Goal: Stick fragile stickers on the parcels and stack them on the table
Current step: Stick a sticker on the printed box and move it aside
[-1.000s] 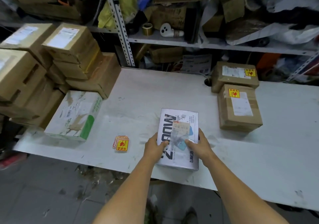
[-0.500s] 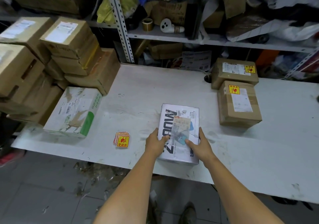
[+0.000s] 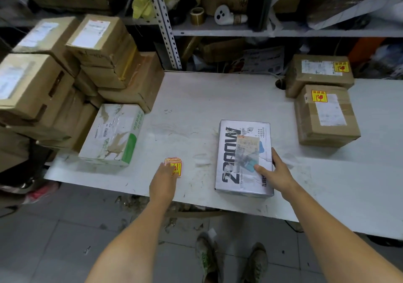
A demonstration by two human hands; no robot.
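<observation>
Two hands engaged: left hand [image 3: 164, 177] lies flat, fingers spread, on sticker stack [image 3: 174, 166]; right hand [image 3: 275, 172] presses white parcel [image 3: 243, 158] onto surface [image 3: 196, 99]. Advise peeling one sticker only, parcel held steady.

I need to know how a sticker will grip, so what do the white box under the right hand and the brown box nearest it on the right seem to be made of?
White box: looks like printed cardboard under glossy clear film or tape, judging by the sheen and wrinkles over its label. Brown box: plain matte corrugated cardboard, with shinier tape bands across its top and a paper label.
</observation>
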